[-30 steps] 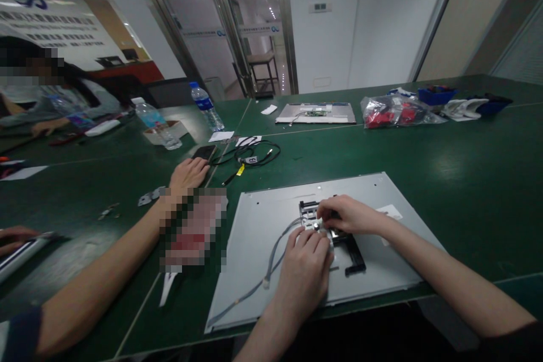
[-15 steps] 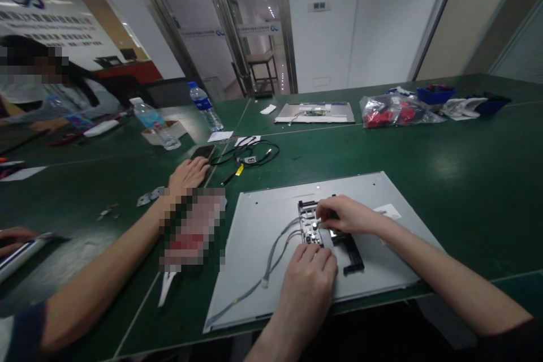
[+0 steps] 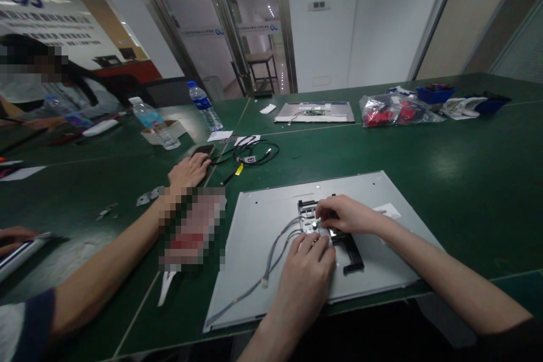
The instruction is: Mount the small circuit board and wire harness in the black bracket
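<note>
A grey metal panel lies flat at the near table edge. A black bracket with a small board sits on its middle. My left hand rests on the bracket's near side, fingers curled together over it. My right hand pinches a small part on the board from the far side; what it pinches is too small to name. A grey cable runs from the board toward the panel's near left corner.
A co-worker's arm lies across the table at left, its hand by a phone. Farther off are black cables, water bottles, a second panel, a bag of red parts and a blue bin.
My left hand slid back toward me half a second ago, then forward again onto the bracket. My right hand has stayed pinched on the board.
</note>
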Available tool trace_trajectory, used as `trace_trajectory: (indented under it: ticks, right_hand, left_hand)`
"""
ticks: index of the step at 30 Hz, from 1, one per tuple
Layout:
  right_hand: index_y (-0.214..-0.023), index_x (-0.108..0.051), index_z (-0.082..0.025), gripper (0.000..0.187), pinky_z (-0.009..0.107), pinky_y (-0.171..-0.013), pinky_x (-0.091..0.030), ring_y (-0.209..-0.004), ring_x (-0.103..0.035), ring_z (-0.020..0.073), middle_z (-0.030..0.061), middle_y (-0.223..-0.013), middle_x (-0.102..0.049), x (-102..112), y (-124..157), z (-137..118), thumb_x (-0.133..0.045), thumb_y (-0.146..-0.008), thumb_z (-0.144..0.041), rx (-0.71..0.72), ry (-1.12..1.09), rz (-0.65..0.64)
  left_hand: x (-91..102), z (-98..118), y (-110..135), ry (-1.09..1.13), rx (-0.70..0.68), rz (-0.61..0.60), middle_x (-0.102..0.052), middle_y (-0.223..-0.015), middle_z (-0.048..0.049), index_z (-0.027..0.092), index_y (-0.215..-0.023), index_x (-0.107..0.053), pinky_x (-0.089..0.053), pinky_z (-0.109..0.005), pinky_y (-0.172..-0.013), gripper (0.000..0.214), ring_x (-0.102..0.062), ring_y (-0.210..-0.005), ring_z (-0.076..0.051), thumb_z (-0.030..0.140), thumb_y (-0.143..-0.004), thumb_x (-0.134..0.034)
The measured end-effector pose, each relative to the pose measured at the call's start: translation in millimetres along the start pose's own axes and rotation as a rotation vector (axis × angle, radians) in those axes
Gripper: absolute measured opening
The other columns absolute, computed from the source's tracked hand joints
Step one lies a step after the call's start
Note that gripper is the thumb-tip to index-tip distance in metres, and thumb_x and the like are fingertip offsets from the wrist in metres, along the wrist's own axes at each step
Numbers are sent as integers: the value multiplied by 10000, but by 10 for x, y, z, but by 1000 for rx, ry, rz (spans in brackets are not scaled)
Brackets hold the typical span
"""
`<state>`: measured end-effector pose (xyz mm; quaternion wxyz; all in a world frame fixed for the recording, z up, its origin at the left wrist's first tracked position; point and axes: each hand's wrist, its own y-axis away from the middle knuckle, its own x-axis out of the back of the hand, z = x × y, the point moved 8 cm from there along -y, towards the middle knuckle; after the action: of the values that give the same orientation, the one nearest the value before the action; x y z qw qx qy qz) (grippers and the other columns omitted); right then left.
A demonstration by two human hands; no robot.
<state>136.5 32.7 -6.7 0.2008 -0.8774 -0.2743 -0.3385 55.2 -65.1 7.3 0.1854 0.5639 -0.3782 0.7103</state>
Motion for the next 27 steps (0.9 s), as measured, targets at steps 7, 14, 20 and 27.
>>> trace_trajectory:
  ticks: [7,14,20,27]
  right_hand:
    - [-934,-639,-174,175,249,-696,-447,-743,-614,144,14,-816,-679,17,5,3,-667,-786,-85,-6,16,6]
    - [-934,-639,-178,157,254,-695,-443,-742,-616,148,15,-817,-680,15,1,16,-656,-801,-96,-11,27,8]
    - [-941,-637,-178,155,250,-690,-434,-739,-607,144,14,-816,-677,14,4,8,-649,-805,-104,-1,62,26]
    - [-943,-643,-182,183,261,-710,-439,-759,-605,150,21,-835,-678,70,12,-25,-609,-801,-71,17,78,56]
  left_hand:
    - [41,-11,-7,8,13,7,-645,-1110,-83,191,-980,-653,-436,-488,-933,128,-566,-1060,-268,165,-911,-548]
    - [35,-54,-9,83,19,-12,-647,-1117,-69,186,-957,-643,-430,-486,-942,111,-567,-1067,-267,158,-908,-547]
    - [17,-71,-14,126,-1,14,-650,-1099,-84,168,-960,-640,-424,-473,-981,106,-584,-1040,-259,152,-901,-554]
    - [17,-70,-24,142,-17,54,-637,-1042,-77,155,-910,-626,-430,-459,-1000,89,-579,-1021,-241,128,-896,-542]
